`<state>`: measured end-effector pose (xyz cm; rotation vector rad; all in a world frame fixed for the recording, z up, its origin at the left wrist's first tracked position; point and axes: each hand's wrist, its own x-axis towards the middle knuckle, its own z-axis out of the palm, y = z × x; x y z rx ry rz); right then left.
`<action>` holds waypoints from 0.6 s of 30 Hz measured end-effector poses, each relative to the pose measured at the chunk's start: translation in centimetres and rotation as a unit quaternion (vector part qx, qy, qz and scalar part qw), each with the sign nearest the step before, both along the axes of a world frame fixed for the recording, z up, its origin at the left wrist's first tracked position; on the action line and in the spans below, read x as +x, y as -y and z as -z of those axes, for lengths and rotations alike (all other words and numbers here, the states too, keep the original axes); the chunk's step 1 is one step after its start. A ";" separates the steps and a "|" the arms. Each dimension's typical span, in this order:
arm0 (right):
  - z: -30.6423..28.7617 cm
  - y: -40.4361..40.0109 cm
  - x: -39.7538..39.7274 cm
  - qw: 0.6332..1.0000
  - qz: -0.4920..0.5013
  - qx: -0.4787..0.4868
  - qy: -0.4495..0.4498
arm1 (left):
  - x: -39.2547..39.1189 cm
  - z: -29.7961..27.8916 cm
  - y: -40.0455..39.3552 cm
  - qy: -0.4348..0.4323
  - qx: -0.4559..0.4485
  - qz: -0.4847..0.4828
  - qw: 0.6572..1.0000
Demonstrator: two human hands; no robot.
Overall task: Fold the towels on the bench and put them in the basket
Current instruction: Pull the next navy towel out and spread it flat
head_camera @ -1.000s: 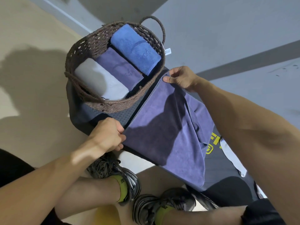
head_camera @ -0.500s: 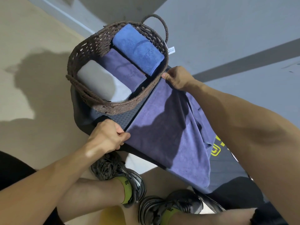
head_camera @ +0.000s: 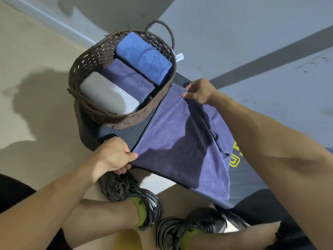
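A dark purple towel (head_camera: 180, 141) lies spread across the dark padded bench (head_camera: 126, 134). My left hand (head_camera: 115, 156) pinches its near corner at the bench's front edge. My right hand (head_camera: 200, 91) pinches its far corner beside the basket. A brown woven basket (head_camera: 86, 69) stands on the bench's left end. Inside it lie three folded towels side by side: a blue one (head_camera: 144, 56), a purple one (head_camera: 126, 78) and a grey one (head_camera: 108, 94).
The bench carries yellow lettering (head_camera: 236, 159) to the right of the towel. My two feet in dark shoes (head_camera: 129, 192) with yellow-green socks stand below the bench's front edge. Grey floor with a dark stripe (head_camera: 270, 56) lies beyond, and beige floor to the left.
Both hands kept their grip on the towel's corners and shifted slightly. The towel's left edge now lies straighter along the bench near the basket.
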<state>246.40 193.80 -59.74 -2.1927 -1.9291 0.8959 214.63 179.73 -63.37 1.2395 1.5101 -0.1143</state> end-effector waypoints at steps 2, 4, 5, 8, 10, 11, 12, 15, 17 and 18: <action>0.2 -0.1 -0.4 1.000 -0.001 -0.003 0.020 | -0.1 0.0 -0.1 0.000 -0.007 0.001 1.000; 0.4 0.0 -0.9 0.999 0.006 0.021 0.045 | -0.3 -0.1 -0.2 0.002 -0.004 -0.009 1.000; 0.5 0.1 -1.2 0.997 0.011 0.050 0.053 | -0.4 -0.1 -0.3 0.007 0.001 -0.017 1.000; 0.4 0.2 -2.0 0.993 0.010 0.104 0.053 | -0.3 -0.1 -0.2 0.027 0.018 -0.035 0.999; 0.3 0.2 -2.5 0.995 -0.014 0.067 0.077 | -0.3 -0.1 -0.2 0.037 0.014 -0.041 0.998; 0.4 0.2 -2.6 0.995 -0.021 0.046 0.084 | -0.3 -0.1 -0.1 0.039 0.013 -0.040 0.998; 0.4 0.2 -2.6 0.996 -0.020 0.033 0.081 | -0.3 -0.1 -0.1 0.037 0.015 -0.037 0.999; 0.4 -0.1 -2.7 0.997 -0.010 0.006 0.073 | -0.3 -0.2 -0.2 0.023 0.033 -0.022 0.999; 0.2 -0.6 -2.7 0.997 -0.001 -0.011 0.074 | -0.3 -0.2 -0.1 0.017 0.041 -0.014 0.999; 0.2 -0.7 -2.7 0.997 0.000 -0.017 0.076 | -0.3 -0.2 -0.1 0.014 0.044 -0.012 0.999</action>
